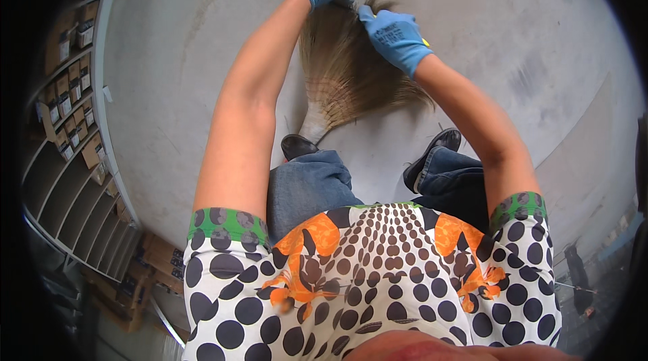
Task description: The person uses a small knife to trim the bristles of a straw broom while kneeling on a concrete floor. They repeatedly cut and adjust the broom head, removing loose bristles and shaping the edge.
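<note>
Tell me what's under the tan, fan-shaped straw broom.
Scuffed grey floor shows around the straw broom; whatever lies directly beneath its dense bristles is covered and can't be seen.

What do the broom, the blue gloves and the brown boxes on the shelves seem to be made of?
Broom: likely dried plant fibre, mostly matte, judging by its fine tan strands.
Blue gloves: probably stretchy fabric, perhaps coated; they look matte and fit closely, but the weave is too small to tell.
Brown boxes: most likely cardboard, from their flat, dull brown sides.

Broom (341,74) – coarse and straw-like, matt cloth gloves (395,34), denim jeans (310,182), smooth floor (202,44)
</note>
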### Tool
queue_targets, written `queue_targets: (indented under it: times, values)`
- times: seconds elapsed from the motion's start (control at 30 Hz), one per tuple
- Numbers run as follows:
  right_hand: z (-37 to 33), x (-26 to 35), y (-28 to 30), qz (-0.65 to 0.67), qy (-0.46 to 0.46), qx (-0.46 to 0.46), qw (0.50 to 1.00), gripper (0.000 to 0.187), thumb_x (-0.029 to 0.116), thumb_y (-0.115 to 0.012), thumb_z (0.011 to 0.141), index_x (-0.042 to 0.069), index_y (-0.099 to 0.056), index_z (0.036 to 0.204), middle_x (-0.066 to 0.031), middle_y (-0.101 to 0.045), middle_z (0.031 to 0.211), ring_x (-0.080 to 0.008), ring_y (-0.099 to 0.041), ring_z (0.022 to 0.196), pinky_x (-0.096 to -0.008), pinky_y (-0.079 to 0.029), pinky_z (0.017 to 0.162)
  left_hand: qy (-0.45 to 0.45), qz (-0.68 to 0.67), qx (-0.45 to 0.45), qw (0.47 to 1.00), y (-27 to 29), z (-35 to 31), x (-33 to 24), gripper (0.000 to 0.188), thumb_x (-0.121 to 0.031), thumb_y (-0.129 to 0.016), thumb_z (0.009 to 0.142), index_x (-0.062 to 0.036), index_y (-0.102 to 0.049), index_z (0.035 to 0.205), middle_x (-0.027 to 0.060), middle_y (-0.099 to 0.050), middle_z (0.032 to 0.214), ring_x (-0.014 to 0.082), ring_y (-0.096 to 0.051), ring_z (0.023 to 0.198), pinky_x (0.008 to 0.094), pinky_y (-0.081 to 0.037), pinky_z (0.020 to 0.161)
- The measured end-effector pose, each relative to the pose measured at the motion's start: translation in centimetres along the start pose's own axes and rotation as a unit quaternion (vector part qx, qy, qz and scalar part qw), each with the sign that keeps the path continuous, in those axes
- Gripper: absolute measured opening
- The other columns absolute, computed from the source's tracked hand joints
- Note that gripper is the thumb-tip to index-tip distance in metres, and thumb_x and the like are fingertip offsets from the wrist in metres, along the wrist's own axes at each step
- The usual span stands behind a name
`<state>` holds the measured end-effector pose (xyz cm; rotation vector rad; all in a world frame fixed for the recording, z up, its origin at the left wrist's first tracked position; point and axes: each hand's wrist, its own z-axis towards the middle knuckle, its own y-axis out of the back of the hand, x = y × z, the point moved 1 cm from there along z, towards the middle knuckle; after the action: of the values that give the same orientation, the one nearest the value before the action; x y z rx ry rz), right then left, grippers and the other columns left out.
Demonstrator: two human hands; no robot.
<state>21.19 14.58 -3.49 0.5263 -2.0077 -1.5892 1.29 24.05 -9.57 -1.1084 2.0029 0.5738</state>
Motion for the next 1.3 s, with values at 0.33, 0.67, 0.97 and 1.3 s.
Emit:
queue_targets:
  times: [0.33, 0.67, 0.97, 1.3]
  values:
    - [-3.1, -1.0, 4.1, 0.003, 0.076, -0.02, 0.997, 0.04, 0.011, -0.055, 0.098, 0.01, -0.055, 0.138, -0.0094, -0.07, 0.081, -0.0293, -0.072, 0.068, -0.0467, -0.054, 0.053, -0.003, 0.021, 0.047, 0.999, 1.5, -0.1, -2.1, 0.025, -0.013, -0.057, 0.103, -0.0013, -0.075, 0.118, 0.0088, -0.078, 0.094, 0.0158, -0.071, 0.078, 0.0318, -0.058, 0.081]
    - [3.3, 3.7, 1.1, 0.013, -0.016, -0.014, 1.0, 0.047, 0.011, -0.053, 0.1, 0.012, -0.052, 0.147, -0.0102, -0.07, 0.083, -0.0305, -0.072, 0.067, -0.0483, -0.055, 0.052, 0.034, 0.101, 0.01, 0.994, 1.4, 0.8, -1.6, 0.029, -0.023, -0.067, 0.098, -0.0054, -0.073, 0.121, 0.0065, -0.076, 0.095, 0.0176, -0.071, 0.084, 0.0355, -0.058, 0.083]
    - [-0.6, 0.9, 0.1, -0.008, -0.015, 0.006, 1.0, 0.047, 0.01, -0.052, 0.1, 0.008, -0.051, 0.147, -0.01, -0.069, 0.08, -0.0287, -0.071, 0.066, -0.048, -0.053, 0.05, -0.007, 0.037, 0.009, 0.999, -1.3, 0.1, -0.7, 0.024, -0.016, -0.058, 0.106, -0.0029, -0.073, 0.12, 0.0033, -0.07, 0.092, 0.0148, -0.07, 0.086, 0.0323, -0.059, 0.084]
    - [-4.1, -3.0, 1.2, -0.031, 0.013, 0.042, 0.999, 0.053, 0.009, -0.054, 0.097, 0.014, -0.049, 0.15, -0.0092, -0.07, 0.083, -0.0297, -0.071, 0.068, -0.0471, -0.054, 0.054, -0.06, -0.025, 0.019, 0.998, -1.6, 0.2, -0.5, 0.024, -0.015, -0.058, 0.105, -0.0015, -0.077, 0.112, 0.0085, -0.077, 0.094, 0.0166, -0.072, 0.084, 0.0321, -0.058, 0.084]
